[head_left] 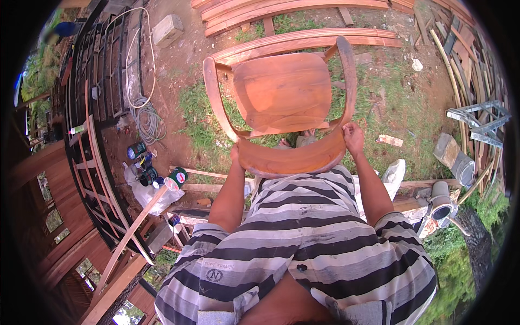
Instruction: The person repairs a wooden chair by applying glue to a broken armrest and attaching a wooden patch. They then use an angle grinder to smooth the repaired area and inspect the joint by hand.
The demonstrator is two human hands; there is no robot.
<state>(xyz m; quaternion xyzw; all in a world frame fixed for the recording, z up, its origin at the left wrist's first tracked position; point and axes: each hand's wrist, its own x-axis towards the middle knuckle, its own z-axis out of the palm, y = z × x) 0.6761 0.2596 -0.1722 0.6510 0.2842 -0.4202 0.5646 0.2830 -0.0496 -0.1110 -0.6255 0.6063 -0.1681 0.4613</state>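
A brown wooden armchair point(283, 89) is in front of me, its broad seat facing up and its curved backrest point(292, 157) nearest my body. My left hand point(235, 152) grips the left end of the backrest, its fingers mostly hidden by the wood. At the opposite end, my right hand point(353, 138) has its fingers closed on the backrest's edge, near where the right armrest point(347, 76) joins. The left armrest point(213, 89) curves away from me on the other side. The chair's legs are mostly hidden beneath the seat.
Stacked reddish planks point(292, 16) lie beyond the chair. Paint cans point(147, 174), a white plastic bag point(154, 200) and a coiled hose point(149, 123) are at left, beside a dark slatted frame point(100, 162). On the right are a timber pile point(471, 49), a metal stand point(481, 120) and concrete blocks point(447, 149).
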